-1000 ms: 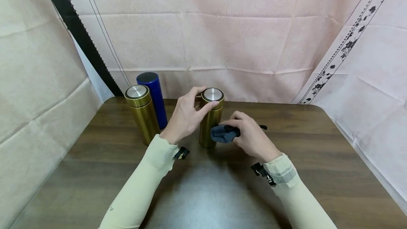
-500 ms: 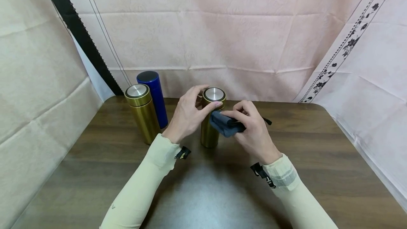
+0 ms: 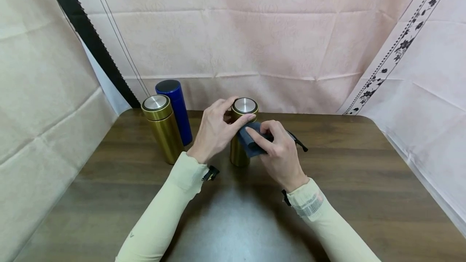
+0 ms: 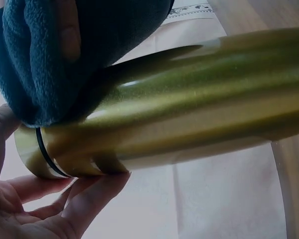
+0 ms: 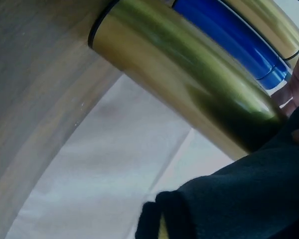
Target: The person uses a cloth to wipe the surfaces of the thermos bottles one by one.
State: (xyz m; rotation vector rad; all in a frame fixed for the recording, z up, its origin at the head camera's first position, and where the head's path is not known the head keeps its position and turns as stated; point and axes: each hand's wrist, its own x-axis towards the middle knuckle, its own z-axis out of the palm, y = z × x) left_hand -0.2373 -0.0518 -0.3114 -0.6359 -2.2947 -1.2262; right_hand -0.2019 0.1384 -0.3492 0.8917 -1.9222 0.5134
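Observation:
A gold thermos bottle (image 3: 239, 153) with a silver-topped lid stands upright on the table. My left hand (image 3: 215, 130) grips it near the lid, thumb in front and fingers behind. In the left wrist view those fingers (image 4: 97, 199) touch the bottle just below the lid seam. My right hand (image 3: 279, 153) holds a folded dark blue cloth (image 3: 250, 142) against the bottle's upper side, below the left thumb. Fuzzy pile shows on the cloth (image 4: 45, 64) in the left wrist view. A dark strap or loop sticks out behind the right hand.
A second gold thermos bottle (image 3: 165, 136) stands to the left, with a blue bottle (image 3: 181, 112) close behind it. Both are upright on the brown wooden table (image 3: 346, 165). A pale cloth curtain (image 3: 276, 47) hangs behind the table and along its sides.
My right hand first raised the cloth along the bottle's side, then shifted slightly left, turning so the cloth lies against the upper body. The left hand keeps its grip near the lid.

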